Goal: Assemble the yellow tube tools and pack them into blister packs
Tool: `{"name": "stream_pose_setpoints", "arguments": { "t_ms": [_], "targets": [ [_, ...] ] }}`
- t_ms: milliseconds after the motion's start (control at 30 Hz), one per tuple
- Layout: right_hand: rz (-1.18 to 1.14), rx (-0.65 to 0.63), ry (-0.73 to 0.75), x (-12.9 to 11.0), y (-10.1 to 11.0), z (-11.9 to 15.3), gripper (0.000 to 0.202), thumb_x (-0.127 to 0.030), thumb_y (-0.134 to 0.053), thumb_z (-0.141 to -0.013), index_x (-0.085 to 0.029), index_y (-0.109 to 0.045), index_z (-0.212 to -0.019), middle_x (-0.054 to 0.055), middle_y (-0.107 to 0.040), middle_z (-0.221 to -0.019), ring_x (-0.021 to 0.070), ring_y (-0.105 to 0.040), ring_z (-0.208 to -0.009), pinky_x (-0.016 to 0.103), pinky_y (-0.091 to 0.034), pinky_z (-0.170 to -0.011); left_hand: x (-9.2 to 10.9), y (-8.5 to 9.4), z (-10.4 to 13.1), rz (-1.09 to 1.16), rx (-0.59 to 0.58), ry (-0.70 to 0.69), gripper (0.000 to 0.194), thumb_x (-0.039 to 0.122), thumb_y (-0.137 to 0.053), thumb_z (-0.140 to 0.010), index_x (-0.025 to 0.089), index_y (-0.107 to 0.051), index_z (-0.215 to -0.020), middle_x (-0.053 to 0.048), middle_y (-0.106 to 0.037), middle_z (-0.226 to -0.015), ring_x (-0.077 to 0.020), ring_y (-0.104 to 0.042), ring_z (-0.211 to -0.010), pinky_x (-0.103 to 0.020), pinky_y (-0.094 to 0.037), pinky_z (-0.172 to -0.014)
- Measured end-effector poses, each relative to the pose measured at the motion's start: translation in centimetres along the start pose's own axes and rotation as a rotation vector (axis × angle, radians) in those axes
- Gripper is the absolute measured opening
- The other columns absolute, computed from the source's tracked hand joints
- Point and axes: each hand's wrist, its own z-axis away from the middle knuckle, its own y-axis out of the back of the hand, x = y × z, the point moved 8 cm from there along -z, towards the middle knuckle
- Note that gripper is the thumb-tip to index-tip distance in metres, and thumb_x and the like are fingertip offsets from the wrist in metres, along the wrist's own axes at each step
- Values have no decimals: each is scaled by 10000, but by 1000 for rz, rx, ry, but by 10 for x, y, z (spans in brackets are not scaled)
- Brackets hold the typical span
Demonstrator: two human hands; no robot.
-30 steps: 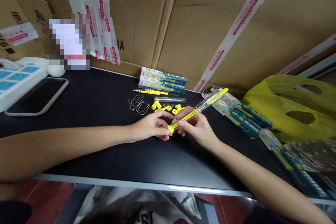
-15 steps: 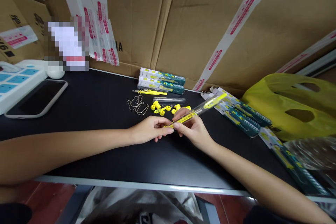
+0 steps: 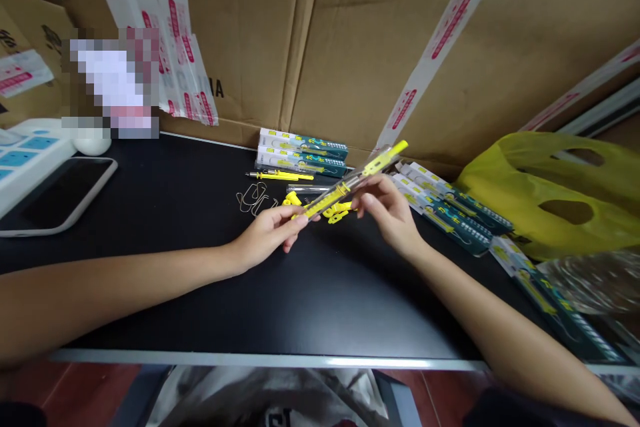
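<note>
A clear-tubed spring scale (image 3: 334, 197) with yellow parts slants up to the right above the table. Its lower end is pinched between the thumb and fingers of my left hand (image 3: 270, 228). Just right of the tube, my right hand (image 3: 390, 213) is open, thumb apart from its curled fingers, and holds nothing. Behind the hands lie loose yellow plastic pieces (image 3: 338, 216), partly covered by the tube and fingers. Bent metal hooks (image 3: 253, 197) rest to their left. An empty clear tube (image 3: 306, 189) and a thin yellow rod with a metal tip (image 3: 285, 175) lie farther back.
Printed boxes (image 3: 303, 159) are stacked against the cardboard (image 3: 250, 33) at the back. More boxes (image 3: 445, 210) lie at right, beside a yellow plastic bag (image 3: 530, 180). At left are a phone (image 3: 60, 197) and a power strip (image 3: 37, 153). The black table's front edge (image 3: 270, 359) is near me.
My right hand has let go of the spring scale and moved slightly right with its fingers apart. My left hand has moved a little left, holding the scale, now tilted more steeply.
</note>
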Motion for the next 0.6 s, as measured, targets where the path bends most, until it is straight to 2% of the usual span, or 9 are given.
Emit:
{"name": "stream_pose_setpoints", "arguments": {
  "t_ms": [67,133,233,367,600],
  "targets": [
    [294,5,46,3,2,-2,160,-362,-567,-862,-227,-587,-946,52,-564,-970,156,-558,-735,293,-477,-601,1,5,-1,22,57,-15,319,418,-537,-855,120,-611,-943,51,-405,-620,-58,-373,-512,-199,-346,-489],
    [528,-48,100,4,-4,-1,125,-305,-560,-862,-211,-617,-921,67,-560,-979,180,-568,-796,321,-492,-664,1,8,-2,58,96,-15,298,417,-538,-851,128,-597,-897,54,-395,-621,-52,-361,-498,-191,-316,-467],
    [725,-125,138,8,-16,-2,151,-270,-533,-870,-212,-637,-963,81,-564,-989,230,-571,-931,374,-503,-763,0,9,-1,139,140,18,263,396,-534,-844,135,-564,-839,65,-355,-612,-41,-321,-468,-180,-264,-432],
    [850,-196,133,14,-26,-15,184,-252,-561,-852,-208,-652,-1006,100,-581,-1019,262,-559,-989,415,-504,-796,-3,13,0,226,191,49,238,361,-488,-858,136,-545,-809,77,-295,-595,-33,-271,-441,-165,-237,-412],
    [888,-317,120,27,-40,-40,94,-202,-672,-762,-203,-696,-853,84,-626,-926,245,-579,-890,392,-498,-775,-4,17,-1,253,228,67,243,354,-459,-864,139,-536,-782,77,-286,-578,-30,-265,-420,-153,-236,-394]
  ]
}}
